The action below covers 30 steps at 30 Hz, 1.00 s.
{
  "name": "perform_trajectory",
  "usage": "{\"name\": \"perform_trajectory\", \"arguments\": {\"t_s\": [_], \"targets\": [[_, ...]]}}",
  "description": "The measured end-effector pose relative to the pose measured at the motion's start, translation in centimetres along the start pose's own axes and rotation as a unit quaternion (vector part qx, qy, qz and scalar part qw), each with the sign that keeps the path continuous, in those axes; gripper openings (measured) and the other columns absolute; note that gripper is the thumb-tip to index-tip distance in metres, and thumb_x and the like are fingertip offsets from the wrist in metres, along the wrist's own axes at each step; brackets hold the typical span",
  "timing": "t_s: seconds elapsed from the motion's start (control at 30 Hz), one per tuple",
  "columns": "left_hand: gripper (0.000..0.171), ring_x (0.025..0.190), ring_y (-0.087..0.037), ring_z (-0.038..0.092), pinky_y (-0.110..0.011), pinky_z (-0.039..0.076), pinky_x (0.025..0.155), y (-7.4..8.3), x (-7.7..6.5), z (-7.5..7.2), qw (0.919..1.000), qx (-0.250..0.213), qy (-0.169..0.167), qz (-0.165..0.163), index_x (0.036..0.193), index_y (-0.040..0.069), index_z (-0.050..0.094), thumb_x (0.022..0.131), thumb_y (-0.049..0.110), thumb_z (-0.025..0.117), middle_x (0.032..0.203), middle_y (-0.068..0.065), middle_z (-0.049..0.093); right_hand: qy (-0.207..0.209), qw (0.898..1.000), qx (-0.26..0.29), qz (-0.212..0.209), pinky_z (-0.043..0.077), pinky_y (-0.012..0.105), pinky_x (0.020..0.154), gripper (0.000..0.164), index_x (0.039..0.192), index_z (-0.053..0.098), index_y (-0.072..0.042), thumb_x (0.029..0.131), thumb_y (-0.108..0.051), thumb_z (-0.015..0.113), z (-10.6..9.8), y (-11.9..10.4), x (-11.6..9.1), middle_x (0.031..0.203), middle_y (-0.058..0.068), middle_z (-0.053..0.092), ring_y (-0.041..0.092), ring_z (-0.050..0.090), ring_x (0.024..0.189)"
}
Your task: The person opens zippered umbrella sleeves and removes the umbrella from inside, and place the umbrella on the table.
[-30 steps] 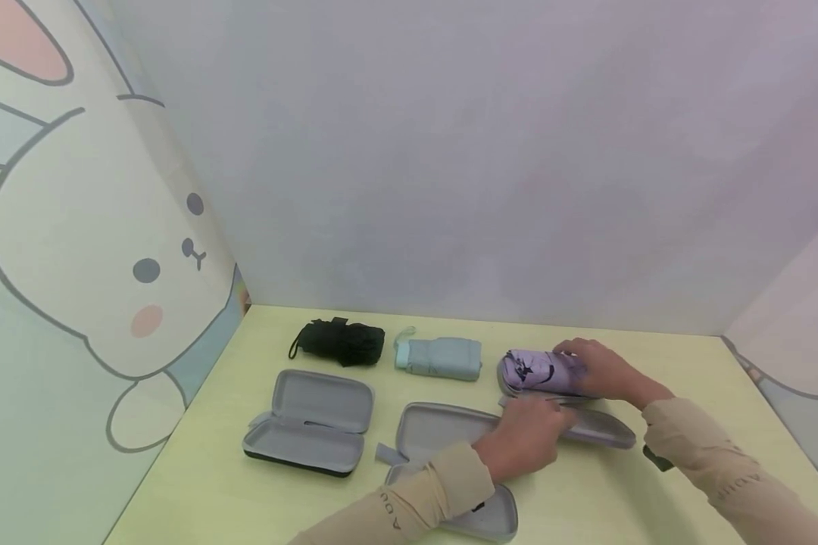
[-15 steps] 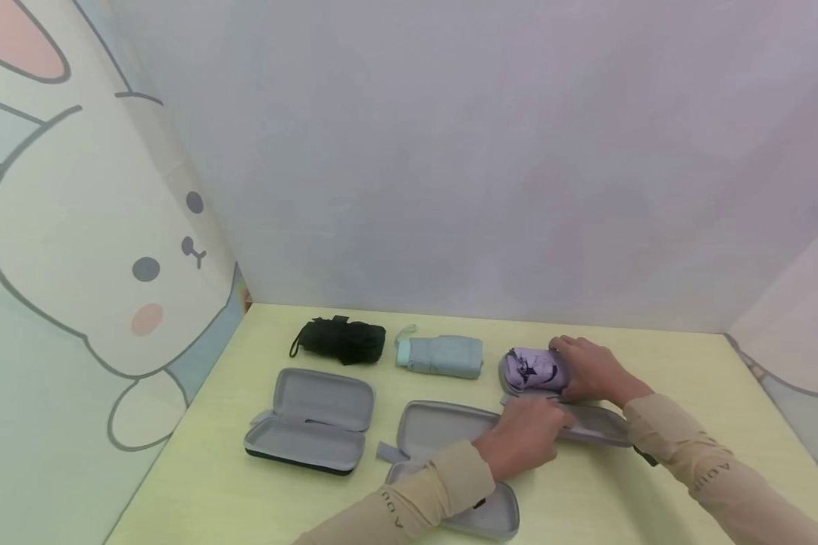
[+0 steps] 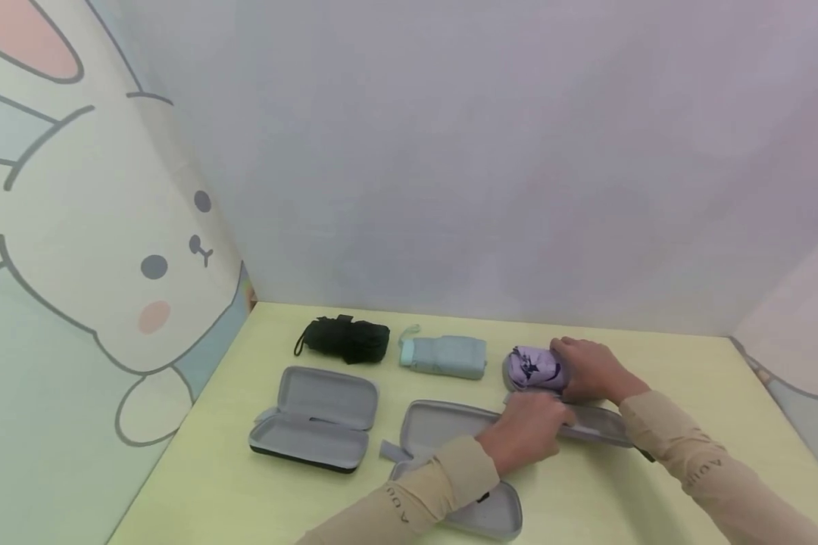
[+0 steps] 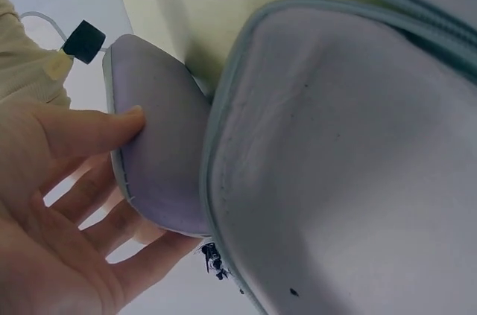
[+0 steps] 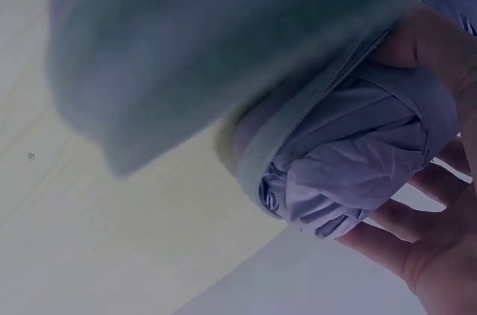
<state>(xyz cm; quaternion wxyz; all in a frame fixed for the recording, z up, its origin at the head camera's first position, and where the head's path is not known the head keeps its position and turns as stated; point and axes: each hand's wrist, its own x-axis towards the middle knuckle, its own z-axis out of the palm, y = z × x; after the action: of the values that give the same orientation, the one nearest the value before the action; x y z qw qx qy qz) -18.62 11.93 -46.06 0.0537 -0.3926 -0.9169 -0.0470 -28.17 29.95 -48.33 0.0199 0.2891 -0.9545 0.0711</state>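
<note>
A folded purple umbrella (image 3: 533, 366) with dark print lies in an open grey zip case (image 3: 596, 424) at the table's right. My right hand (image 3: 589, 369) grips the umbrella's right end. Seen by the right wrist, the thumb and fingers straddle the bunched umbrella cloth (image 5: 358, 173), which sits inside the zipped rim. My left hand (image 3: 526, 433) holds the front edge of the same case. In the left wrist view its thumb presses the outside of the purplish case half (image 4: 164, 136), with fingers behind it. The head view hides much of the case behind both hands.
A black folded umbrella (image 3: 344, 338) and a light blue folded umbrella (image 3: 446, 356) lie along the back. Two more grey cases stand open in front, one at left (image 3: 316, 439) and a middle case (image 3: 443, 428) partly under my left forearm. A wall rises behind the table.
My right hand has shifted slightly left and around the purple umbrella, whose visible part has become shorter. The left hand stays at the case edge. The head view has shifted a little.
</note>
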Motion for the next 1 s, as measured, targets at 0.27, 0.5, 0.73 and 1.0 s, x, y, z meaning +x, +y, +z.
{"name": "perform_trajectory", "arguments": {"t_s": [0.27,0.5,0.73,1.0], "targets": [[0.032,0.059,0.0,0.046,-0.024,0.034,0.044,-0.2,0.3,-0.1,0.9995,-0.011,-0.017,-0.024,0.093,0.037,0.072,0.07,0.016,0.076,0.069,0.017,0.057,0.022,0.999,0.009,0.038,0.039,0.035,0.051,0.062,0.099,0.058,-0.009,0.045,-0.029,0.081,-1.3,0.9,-0.4,0.081,-0.002,0.055,0.016,0.049,0.064],[0.03,0.063,0.001,0.05,-0.02,0.034,0.044,-0.9,0.1,0.4,0.9997,-0.016,0.013,-0.011,0.093,0.034,0.072,0.071,0.013,0.073,0.07,0.017,0.058,0.064,0.997,0.013,0.036,0.046,0.04,0.059,0.07,0.11,0.059,-0.004,0.05,-0.031,0.083,-4.5,0.0,-1.0,0.093,0.006,0.063,0.019,0.056,0.073],[0.007,0.063,0.001,0.049,-0.014,0.038,0.051,-2.2,0.0,0.7,0.9948,-0.054,0.086,-0.007,0.084,0.021,0.07,0.084,0.028,0.071,0.074,0.013,0.057,0.092,0.995,0.006,0.033,0.046,0.038,0.059,0.072,0.112,0.058,-0.004,0.053,-0.032,0.087,-7.9,-1.3,-3.9,0.095,0.006,0.063,0.018,0.056,0.074],[0.007,0.063,0.0,0.043,-0.011,0.034,0.049,-3.4,-0.1,0.5,0.9848,-0.144,0.089,-0.038,0.082,0.016,0.069,0.088,0.016,0.064,0.077,0.009,0.053,0.071,0.996,-0.003,0.046,0.04,0.032,0.05,0.075,0.113,0.059,-0.005,0.049,-0.035,0.085,-9.7,-3.8,-7.6,0.095,0.005,0.063,0.016,0.054,0.071]]}}
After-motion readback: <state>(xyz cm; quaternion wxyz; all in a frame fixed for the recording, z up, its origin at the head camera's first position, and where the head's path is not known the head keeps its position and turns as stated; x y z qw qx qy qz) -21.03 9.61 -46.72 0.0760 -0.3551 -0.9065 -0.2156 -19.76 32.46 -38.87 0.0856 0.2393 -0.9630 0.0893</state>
